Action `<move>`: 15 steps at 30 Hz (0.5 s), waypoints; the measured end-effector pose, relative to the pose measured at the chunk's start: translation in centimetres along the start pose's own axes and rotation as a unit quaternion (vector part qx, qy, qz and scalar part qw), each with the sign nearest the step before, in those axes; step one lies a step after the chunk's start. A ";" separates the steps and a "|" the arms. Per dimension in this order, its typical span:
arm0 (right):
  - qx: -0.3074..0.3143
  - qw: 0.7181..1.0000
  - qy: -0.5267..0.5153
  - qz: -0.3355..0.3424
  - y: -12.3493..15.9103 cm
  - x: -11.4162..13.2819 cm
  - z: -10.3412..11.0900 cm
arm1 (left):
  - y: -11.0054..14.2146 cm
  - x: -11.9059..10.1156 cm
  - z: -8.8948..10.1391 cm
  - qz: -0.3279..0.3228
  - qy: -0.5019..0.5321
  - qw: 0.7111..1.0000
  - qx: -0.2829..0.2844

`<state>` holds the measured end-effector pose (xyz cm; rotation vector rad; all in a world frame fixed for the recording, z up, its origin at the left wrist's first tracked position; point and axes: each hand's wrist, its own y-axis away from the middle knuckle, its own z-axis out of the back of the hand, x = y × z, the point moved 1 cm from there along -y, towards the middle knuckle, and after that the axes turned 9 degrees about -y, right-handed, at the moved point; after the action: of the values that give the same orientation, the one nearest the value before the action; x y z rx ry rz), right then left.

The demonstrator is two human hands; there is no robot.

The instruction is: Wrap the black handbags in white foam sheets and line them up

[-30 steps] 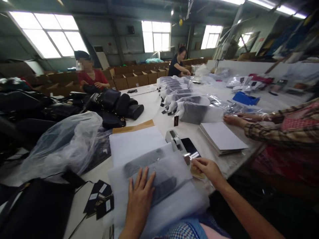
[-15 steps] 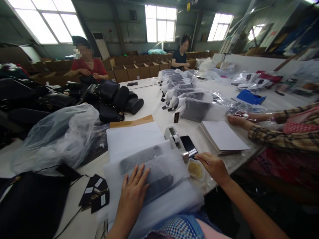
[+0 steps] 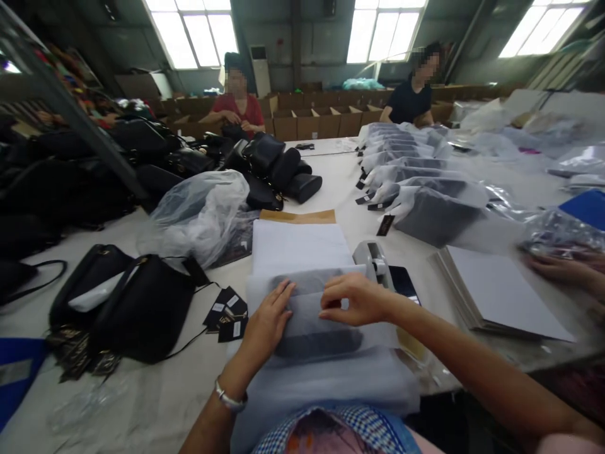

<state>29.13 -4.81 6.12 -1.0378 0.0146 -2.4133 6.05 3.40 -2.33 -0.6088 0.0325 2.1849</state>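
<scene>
My left hand (image 3: 268,320) lies flat with fingers stretched on a dark item wrapped in white tissue paper (image 3: 316,328) at the near edge of the table. My right hand (image 3: 355,299) is over the same wrap, fingers curled and pinched against the folded paper, probably pressing a piece of tape I cannot make out. A grey tape dispenser (image 3: 373,260) stands just behind my right hand, next to a dark phone (image 3: 403,282). A stack of white tissue sheets (image 3: 297,244) lies behind the wrap.
Black bags (image 3: 137,302) and black hang tags (image 3: 225,314) lie to the left, with a clear plastic bag (image 3: 198,214). Wrapped items in a row (image 3: 416,183) and a pile of white cards (image 3: 496,293) sit right. A co-worker's hand (image 3: 558,270) rests far right. Two people sit at the far end.
My right hand has moved left from the tape dispenser onto the tissue wrap. My left hand stays flat on it. The view has swung to the left.
</scene>
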 end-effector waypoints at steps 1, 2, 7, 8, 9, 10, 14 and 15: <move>0.027 1.000 0.008 -0.001 -1.7 -0.4 -0.2 | 0.0 0.2 0.0 0.001 0.013 1.000 -0.001; 0.055 0.998 0.022 -0.002 -3.2 -0.8 -0.4 | 0.0 0.4 -0.1 0.002 0.026 1.000 -0.004; 0.197 0.967 0.161 -0.019 -9.0 -2.3 -1.7 | 0.3 1.1 -0.7 0.024 0.068 0.997 -0.028; 0.220 0.956 0.193 -0.024 -9.7 -2.4 -2.0 | 0.3 1.2 -0.8 0.030 0.073 0.996 -0.031; 0.235 0.946 0.222 -0.028 -10.1 -2.5 -2.3 | 0.4 1.2 -0.9 0.034 0.078 0.996 -0.035; 0.243 0.938 0.247 -0.031 -10.4 -2.5 -2.5 | 0.4 1.3 -0.9 0.037 0.083 0.995 -0.038; 0.230 0.923 0.303 -0.050 -10.8 -2.0 -3.2 | 0.5 1.3 -1.0 0.044 0.097 0.993 -0.048; 0.223 0.923 0.307 -0.060 -10.8 -1.9 -3.2 | 0.5 1.3 -1.0 0.046 0.100 0.993 -0.051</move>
<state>23.19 4.90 4.72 -0.0647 -0.3739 -2.5769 5.42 3.79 -3.87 -0.8984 0.0564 2.2163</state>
